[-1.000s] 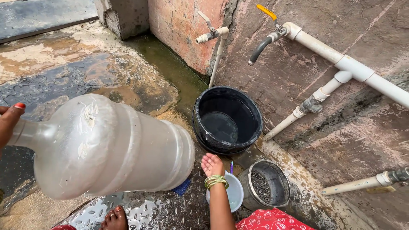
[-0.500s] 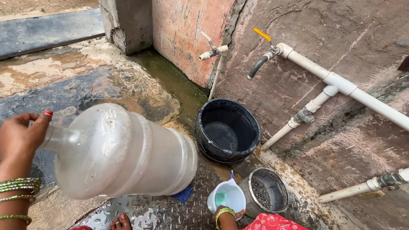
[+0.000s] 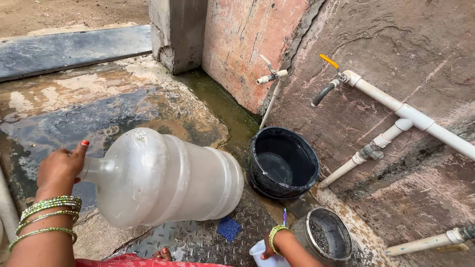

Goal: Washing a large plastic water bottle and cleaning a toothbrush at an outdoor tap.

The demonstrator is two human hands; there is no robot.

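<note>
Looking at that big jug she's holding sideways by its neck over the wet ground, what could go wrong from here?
The left hand alone holds the large plastic jug by its narrow neck, tilted sideways; that grip could slip and the jug drop. The concrete floor is wet and streaked, and bare toes show just below the jug, so slipping or a struck foot seems possible. The right hand is low by a small white cup, near a steel pot that could be knocked.
</note>
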